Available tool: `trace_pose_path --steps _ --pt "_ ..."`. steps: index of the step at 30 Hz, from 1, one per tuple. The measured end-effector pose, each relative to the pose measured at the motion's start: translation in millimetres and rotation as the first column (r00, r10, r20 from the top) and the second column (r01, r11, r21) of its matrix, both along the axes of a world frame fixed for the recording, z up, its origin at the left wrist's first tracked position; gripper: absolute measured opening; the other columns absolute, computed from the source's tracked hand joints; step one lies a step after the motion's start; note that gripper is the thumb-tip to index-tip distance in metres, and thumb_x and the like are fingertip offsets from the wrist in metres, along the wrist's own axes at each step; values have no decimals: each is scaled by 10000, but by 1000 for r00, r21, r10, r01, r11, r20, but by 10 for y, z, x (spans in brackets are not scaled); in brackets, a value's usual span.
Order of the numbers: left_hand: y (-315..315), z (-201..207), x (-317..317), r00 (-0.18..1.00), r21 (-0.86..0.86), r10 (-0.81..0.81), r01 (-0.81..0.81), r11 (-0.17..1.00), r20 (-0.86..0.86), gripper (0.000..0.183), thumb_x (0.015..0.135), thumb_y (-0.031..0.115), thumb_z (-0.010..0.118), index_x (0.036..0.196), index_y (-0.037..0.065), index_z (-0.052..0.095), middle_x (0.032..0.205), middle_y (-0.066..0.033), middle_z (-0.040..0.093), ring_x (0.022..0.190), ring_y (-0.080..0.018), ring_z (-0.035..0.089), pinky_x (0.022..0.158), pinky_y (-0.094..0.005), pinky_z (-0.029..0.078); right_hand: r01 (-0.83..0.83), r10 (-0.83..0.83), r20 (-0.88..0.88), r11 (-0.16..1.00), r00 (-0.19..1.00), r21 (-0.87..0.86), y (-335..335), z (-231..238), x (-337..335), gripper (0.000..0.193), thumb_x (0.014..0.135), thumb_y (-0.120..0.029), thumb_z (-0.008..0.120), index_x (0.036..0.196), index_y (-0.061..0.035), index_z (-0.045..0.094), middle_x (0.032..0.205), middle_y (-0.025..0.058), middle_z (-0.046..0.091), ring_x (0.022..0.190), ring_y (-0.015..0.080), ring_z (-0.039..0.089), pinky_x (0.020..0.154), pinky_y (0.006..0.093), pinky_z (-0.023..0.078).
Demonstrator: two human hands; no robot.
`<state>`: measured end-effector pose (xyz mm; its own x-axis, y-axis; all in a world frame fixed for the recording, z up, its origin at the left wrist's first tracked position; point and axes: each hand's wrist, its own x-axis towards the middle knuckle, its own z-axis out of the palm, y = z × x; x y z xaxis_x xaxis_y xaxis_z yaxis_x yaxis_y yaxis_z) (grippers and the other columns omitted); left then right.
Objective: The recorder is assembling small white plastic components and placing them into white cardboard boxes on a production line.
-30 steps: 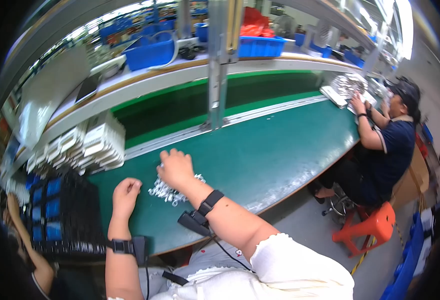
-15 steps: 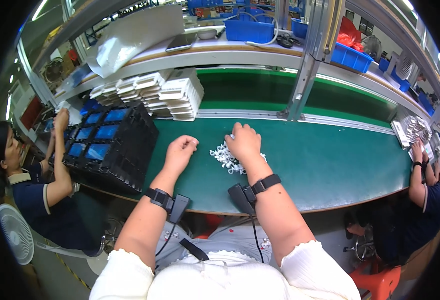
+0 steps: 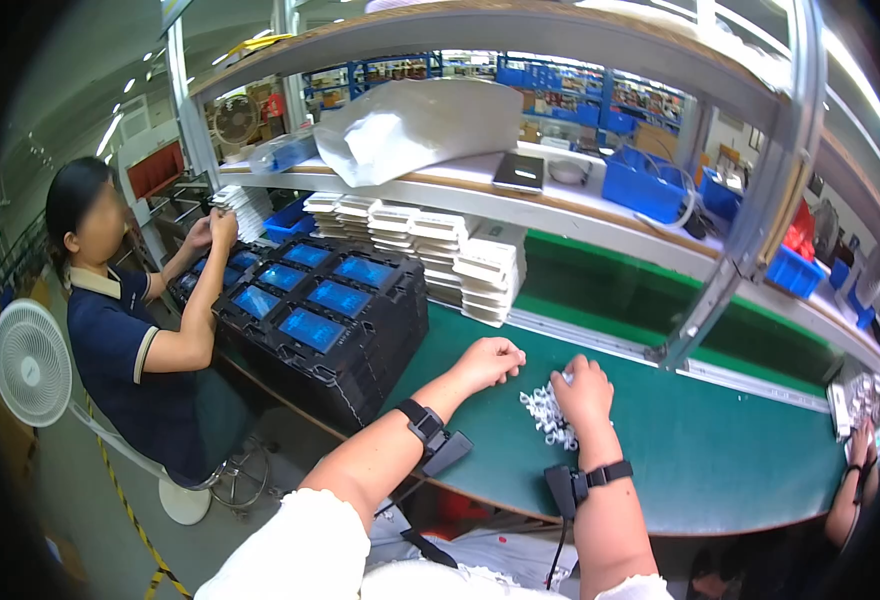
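A pile of small white ring-shaped parts (image 3: 548, 415) lies on the green table. My right hand (image 3: 586, 395) is over the pile's right side, its fingers curled down; a bit of white shows by the thumb, but what the fingers hold cannot be made out. Just left of the pile, my left hand (image 3: 488, 364) hovers with thumb and fingertips pressed together. Anything within that pinch is hidden or too small to name. Each of my wrists wears a black strap with a dark box on it.
Black crates with blue panels (image 3: 332, 300) stand left of my hands, and stacked white trays (image 3: 485, 270) sit behind them. A metal post (image 3: 705, 310) rises at the table's back edge. A co-worker (image 3: 130, 320) works at left; another person's hands (image 3: 860, 445) are at far right.
The whole view has swung left, so the crates and the left co-worker show more fully. My hands stay beside and over the white parts, with little change in their grip.
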<state>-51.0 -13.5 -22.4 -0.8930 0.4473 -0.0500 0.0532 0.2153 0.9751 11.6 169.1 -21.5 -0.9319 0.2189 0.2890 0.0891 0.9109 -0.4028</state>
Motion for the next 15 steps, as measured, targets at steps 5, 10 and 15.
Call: trace_pose_path --steps 5,10,15 --pt "-65 -50 -91 984 196 106 -133 972 140 202 896 224 535 895 37 612 712 13 565 545 -49 490 460 -187 393 14 -15 55 1000 998 15 -44 69 5 261 774 -308 628 885 -81 565 910 123 584 899 321 569 763 465 424" --pt "-115 -61 -62 988 246 22 -59 968 151 193 889 214 541 896 35 611 713 9 562 551 -50 490 459 -187 395 15 -17 65 999 998 30 -24 61 -24 269 776 -308 629 886 -74 553 901 127 581 894 325 566 763 456 421" --pt "-87 -125 -14 998 62 -47 49 997 -31 170 879 199 559 876 40 620 711 -13 596 579 -75 520 505 -215 430 12 -13 72 1000 997 22 -22 63 -25 286 772 -312 634 872 -61 541 888 130 588 875 327 572 759 435 425"
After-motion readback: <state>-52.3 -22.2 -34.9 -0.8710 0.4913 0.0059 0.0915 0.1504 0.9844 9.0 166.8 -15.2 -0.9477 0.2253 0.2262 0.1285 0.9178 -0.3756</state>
